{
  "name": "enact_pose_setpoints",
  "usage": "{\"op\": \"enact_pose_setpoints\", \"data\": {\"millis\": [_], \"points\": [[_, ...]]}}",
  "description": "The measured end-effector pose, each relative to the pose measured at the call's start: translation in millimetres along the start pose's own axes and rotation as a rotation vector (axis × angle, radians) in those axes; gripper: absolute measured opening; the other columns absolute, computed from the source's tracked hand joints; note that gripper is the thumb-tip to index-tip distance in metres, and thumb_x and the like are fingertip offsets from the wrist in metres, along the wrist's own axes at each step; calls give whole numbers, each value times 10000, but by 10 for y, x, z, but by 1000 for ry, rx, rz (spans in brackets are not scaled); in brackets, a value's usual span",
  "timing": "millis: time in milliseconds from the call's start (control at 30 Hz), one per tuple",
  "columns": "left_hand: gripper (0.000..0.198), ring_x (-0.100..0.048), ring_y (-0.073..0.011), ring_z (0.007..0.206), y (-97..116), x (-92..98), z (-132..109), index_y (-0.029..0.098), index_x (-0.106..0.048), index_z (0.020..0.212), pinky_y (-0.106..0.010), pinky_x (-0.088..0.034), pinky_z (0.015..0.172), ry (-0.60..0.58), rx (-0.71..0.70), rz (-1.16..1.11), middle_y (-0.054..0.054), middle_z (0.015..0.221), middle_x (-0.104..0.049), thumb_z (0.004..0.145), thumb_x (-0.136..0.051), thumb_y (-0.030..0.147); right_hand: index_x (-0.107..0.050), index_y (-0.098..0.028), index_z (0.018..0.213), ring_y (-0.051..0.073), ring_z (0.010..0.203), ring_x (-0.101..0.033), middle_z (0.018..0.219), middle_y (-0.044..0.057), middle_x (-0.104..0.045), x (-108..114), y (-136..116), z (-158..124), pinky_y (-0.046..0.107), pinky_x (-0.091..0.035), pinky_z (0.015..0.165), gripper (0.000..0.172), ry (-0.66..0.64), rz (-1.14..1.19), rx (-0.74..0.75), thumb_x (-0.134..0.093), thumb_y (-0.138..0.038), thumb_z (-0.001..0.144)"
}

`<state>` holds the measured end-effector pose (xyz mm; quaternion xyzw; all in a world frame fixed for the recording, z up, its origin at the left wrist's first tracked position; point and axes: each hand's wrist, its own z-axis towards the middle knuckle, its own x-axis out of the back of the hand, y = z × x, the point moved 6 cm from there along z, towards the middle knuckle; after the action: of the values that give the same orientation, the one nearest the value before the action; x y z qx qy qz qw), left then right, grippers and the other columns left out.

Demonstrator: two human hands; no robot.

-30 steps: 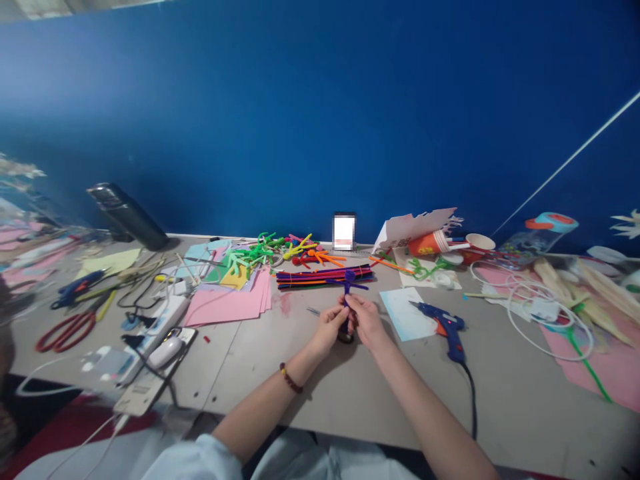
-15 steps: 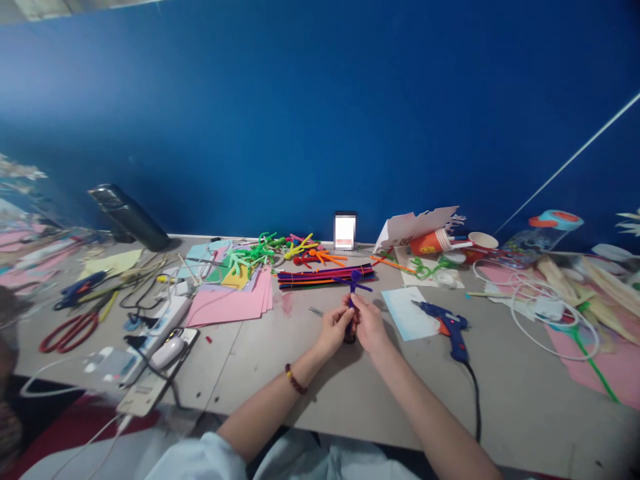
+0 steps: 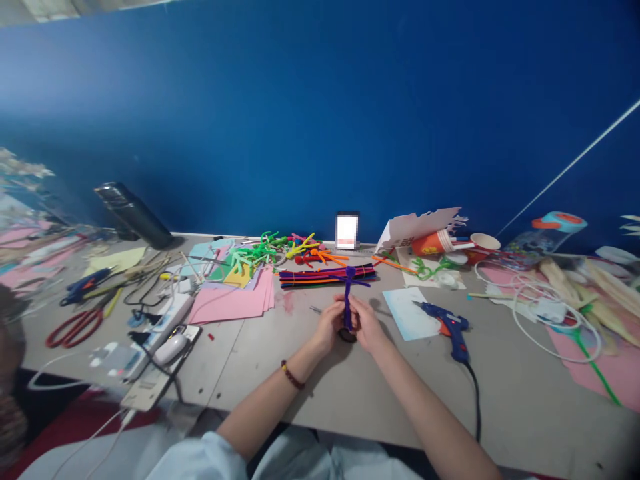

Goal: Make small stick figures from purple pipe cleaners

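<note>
A small purple pipe-cleaner figure [image 3: 348,303] stands upright between my two hands, with a round top, two thin arms out to the sides and a long body. My left hand [image 3: 330,325] closes on its body from the left, and my right hand [image 3: 365,323] grips it from the right. A dark round object [image 3: 347,336] shows just below the figure, partly hidden by my fingers. Behind the figure lies a bundle of coloured pipe cleaners [image 3: 320,276]. Thin metal tips [image 3: 316,310] poke out beside my left hand.
A blue glue gun [image 3: 453,327] rests right of my hands, beside pale blue paper [image 3: 407,313]. Green twisted pieces [image 3: 255,253], pink paper [image 3: 233,305], red-handled scissors [image 3: 75,328] and a power strip [image 3: 163,327] lie left. A phone [image 3: 347,231] stands at the back.
My hands have moved slightly left and parted a little, so more of the purple body shows. The dark round object below is more visible.
</note>
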<state>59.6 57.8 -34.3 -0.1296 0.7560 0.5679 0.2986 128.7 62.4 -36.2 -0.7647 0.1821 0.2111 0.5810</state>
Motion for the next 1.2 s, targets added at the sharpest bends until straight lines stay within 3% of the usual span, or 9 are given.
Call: {"op": "enact_pose_setpoints", "data": {"millis": [133, 233, 333, 467, 667, 733, 900, 1067, 1200], "points": [[311, -594, -153, 575, -25, 11, 14, 104, -660, 755, -254, -449, 549, -40, 52, 39, -86, 648, -650, 674, -668, 404, -659, -172, 727, 52, 336, -343, 459, -60, -486, 43, -48, 27, 178, -234, 298, 320, 40, 29, -9, -730, -465, 619], [277, -580, -131, 552, -46, 42, 21, 102, -658, 784, -236, -438, 534, -43, 57, 56, -73, 648, -638, 697, -662, 365, -599, -185, 644, 50, 312, -303, 413, -89, -406, 78, -63, 39, 184, -227, 286, 322, 86, -10, 22, -749, -463, 585], [296, -569, -135, 536, -46, 45, 15, 96, -655, 764, -240, -436, 515, -61, 95, 31, -74, 637, -627, 716, -608, 384, -560, -190, 605, 54, 293, -280, 379, -100, -349, 87, -51, 42, 194, -238, 278, 339, 63, -105, 55, -714, -491, 619], [383, -560, -151, 532, -17, 28, -2, 105, -640, 686, -250, -427, 495, -85, 180, -12, -79, 607, -616, 708, -558, 479, -558, -207, 634, 90, 313, -366, 379, -83, -391, 87, -116, 22, 217, -318, 314, 299, 1, -252, 148, -641, -486, 701], [270, -447, -70, 452, 80, 103, 11, 124, -642, 656, -197, -264, 434, 41, 25, 180, -30, 566, -598, 661, -723, 382, -678, -187, 698, 132, 573, -548, 704, 24, -635, 108, -396, -13, 250, -451, 538, 248, 41, -520, 428, -615, -423, 745], [286, -434, -69, 451, 97, 107, 10, 126, -656, 656, -205, -255, 442, 59, -18, 230, -38, 575, -609, 672, -721, 404, -711, -182, 783, 127, 576, -540, 754, 34, -653, 127, -360, 14, 248, -444, 533, 286, 41, -495, 383, -613, -449, 747], [259, -438, -80, 459, 151, 119, 2, 132, -685, 653, -226, -316, 475, 90, -103, 317, -48, 594, -626, 679, -709, 389, -716, -159, 900, 93, 435, -446, 600, 3, -621, 149, -115, 89, 233, -378, 432, 404, 9, -318, 147, -667, -501, 690], [191, -490, -90, 516, 265, 245, 0, 157, -645, 642, -205, -348, 480, 252, -238, 322, -11, 585, -585, 672, -710, 335, -694, -168, 786, 164, 628, -583, 697, 39, -667, 131, -195, 77, 271, -460, 594, 354, 57, -386, 241, -667, -505, 682], [251, -532, -94, 554, 284, 280, 39, 182, -655, 772, -199, -377, 484, 259, -249, 267, -10, 669, -611, 628, -758, 360, -663, -170, 731, 146, 585, -530, 601, 9, -598, 97, -260, 45, 261, -428, 574, 364, 63, -557, 305, -610, -530, 719]]}}
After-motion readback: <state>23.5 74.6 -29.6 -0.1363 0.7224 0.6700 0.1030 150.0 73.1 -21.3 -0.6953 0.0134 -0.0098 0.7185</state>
